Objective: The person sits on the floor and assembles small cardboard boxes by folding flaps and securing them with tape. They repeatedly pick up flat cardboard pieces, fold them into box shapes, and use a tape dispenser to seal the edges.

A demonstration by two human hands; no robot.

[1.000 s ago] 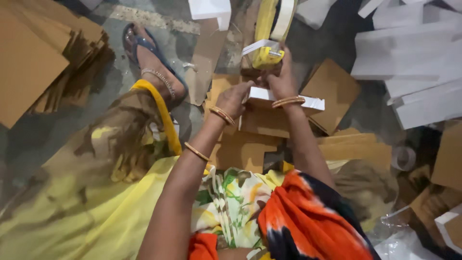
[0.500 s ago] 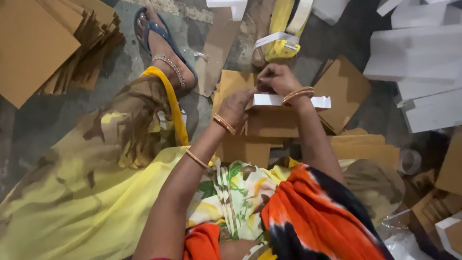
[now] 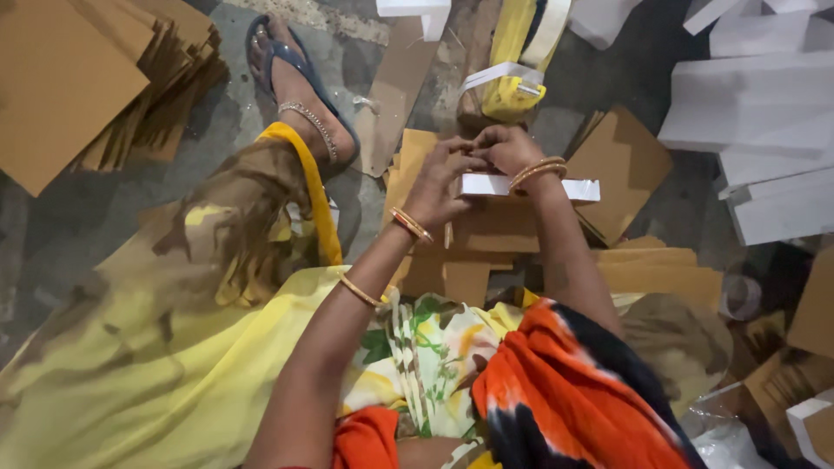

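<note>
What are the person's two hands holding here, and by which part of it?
Both the left hand and right hand grip a long white box piece at its left end; the rest sticks out rightward over brown cardboard sheets.

- In the middle of the frame we see a long white box [image 3: 530, 187], flat and narrow. The left hand [image 3: 443, 187] and the right hand [image 3: 508, 148] grip its left end.
- Under this box lie brown cardboard sheets [image 3: 486, 239], flat, some of them cut in steps.
- In the upper left of the frame is a stack of brown cardboard sheets [image 3: 78, 78], fanned out at the edge.
- In the upper right we see a pile of white flat boxes [image 3: 764, 130], lying at different angles.
- At the upper middle is a white box piece [image 3: 415, 9], cut by the frame edge.
- In the lower right corner stands one white box corner [image 3: 812, 426], next to brown cardboard pieces [image 3: 782, 373].
</note>
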